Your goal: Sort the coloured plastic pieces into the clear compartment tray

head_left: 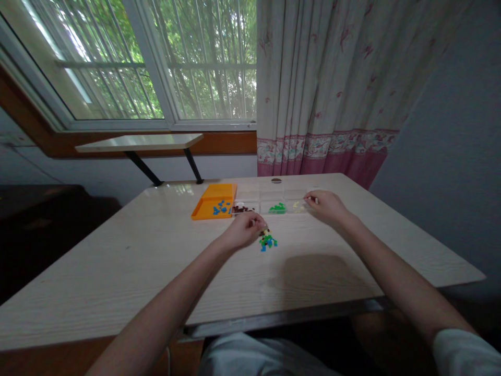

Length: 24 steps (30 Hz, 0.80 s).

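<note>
Green leaves (203,57) crowd behind the barred window (151,68), a pink-bottomed floral curtain (321,78) hangs to its right, a pale shelf (143,142) stands below on black legs (143,168), and there's dark furniture (43,224) far left!

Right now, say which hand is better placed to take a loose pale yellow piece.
Probably the right hand, beside the loose pale yellow pieces; the left hand is at the multicolored figure.
</note>
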Tool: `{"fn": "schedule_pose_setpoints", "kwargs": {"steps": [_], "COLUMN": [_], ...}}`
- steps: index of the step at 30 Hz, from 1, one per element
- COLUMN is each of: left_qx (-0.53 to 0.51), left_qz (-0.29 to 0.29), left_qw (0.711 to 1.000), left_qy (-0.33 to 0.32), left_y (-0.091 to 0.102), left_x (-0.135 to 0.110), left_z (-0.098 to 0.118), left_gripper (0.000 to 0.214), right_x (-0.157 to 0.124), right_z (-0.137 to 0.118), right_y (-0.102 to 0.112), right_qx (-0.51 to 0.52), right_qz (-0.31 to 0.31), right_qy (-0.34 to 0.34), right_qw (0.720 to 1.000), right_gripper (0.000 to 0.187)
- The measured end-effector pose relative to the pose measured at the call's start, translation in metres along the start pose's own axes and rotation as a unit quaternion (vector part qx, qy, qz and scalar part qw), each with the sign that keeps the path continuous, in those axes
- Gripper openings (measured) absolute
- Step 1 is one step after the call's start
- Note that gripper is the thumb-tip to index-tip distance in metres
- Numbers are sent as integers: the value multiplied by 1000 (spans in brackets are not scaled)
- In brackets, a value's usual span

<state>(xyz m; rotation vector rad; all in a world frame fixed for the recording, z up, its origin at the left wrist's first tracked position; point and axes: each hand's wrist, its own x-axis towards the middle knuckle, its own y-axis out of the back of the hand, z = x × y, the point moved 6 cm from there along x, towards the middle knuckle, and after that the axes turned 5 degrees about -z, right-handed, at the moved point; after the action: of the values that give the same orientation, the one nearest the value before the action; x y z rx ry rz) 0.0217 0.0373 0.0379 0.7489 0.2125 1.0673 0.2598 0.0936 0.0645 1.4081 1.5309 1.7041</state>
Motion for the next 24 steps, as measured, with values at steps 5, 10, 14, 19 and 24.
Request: {"fn": "schedule_pose_setpoints", "kwargs": {"steps": [5,10,14,19,24], "left_qx": [-149,-194,-214,-268,-263], "left_qz": [30,25,17,16,41], "left_qw": [988,979,975,960,961], "left_qy": [39,51,48,76,82], "left_y": [-11,-13,-16,-20,-14], "left_x": [5,6,7,6,6], "left_z": [-7,-8,-9,-7,-2], "left_gripper": [24,33,38,41,40], "right_x": [-18,-31,-32,-32,-33], "right_z": [-92,-119,-116,-115,-117], "right_y": [-9,-14,-17,-14,-11], "right_qx": [111,155,164,170,168], "right_qz": [48,88,103,126,126], "right_qy": [169,206,191,182,199], "right_qw": [978,962,962,960,957], "right_gripper": [17,15,16,17,17]}}
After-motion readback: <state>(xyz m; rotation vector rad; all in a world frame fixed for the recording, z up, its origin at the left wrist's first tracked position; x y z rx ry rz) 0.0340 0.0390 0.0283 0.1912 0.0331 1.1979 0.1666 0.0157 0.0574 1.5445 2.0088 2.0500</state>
